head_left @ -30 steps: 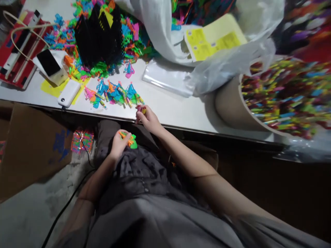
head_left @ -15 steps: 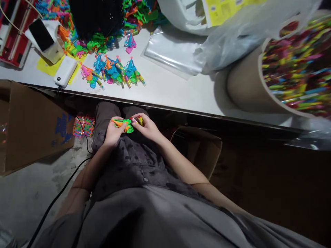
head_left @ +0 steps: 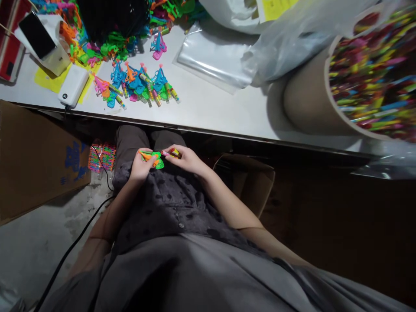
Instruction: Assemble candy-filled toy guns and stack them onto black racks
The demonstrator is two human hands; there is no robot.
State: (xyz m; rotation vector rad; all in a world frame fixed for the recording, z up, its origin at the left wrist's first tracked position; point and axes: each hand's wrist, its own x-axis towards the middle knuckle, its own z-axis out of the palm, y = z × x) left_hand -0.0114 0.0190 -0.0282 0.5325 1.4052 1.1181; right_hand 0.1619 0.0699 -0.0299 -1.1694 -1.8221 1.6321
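Above my lap, my left hand (head_left: 141,167) is closed on an orange and green plastic toy (head_left: 157,161), its green mesh end pointing right. My right hand (head_left: 187,159) pinches small wrapped tubes (head_left: 175,153) in red, yellow and pink; how many is partly hidden by the fingers. One pink tube end touches or nearly touches the toy's green part. On the table before me lies a row of similar plastic toys (head_left: 132,82) in blue, orange, pink and green, with tubes at their lower ends.
A wide bucket (head_left: 312,99) full of colourful tubes stands at the right of the white table (head_left: 211,108). Clear plastic bags (head_left: 216,56) lie beside it. A toy heap (head_left: 113,45), phone (head_left: 37,34) and white power bank (head_left: 74,86) are leftward. Cardboard boxes (head_left: 35,160) flank my legs.
The view has shifted slightly. In my right hand the tubes have turned, with a pink one now pointing at the toy. My left hand keeps its hold.
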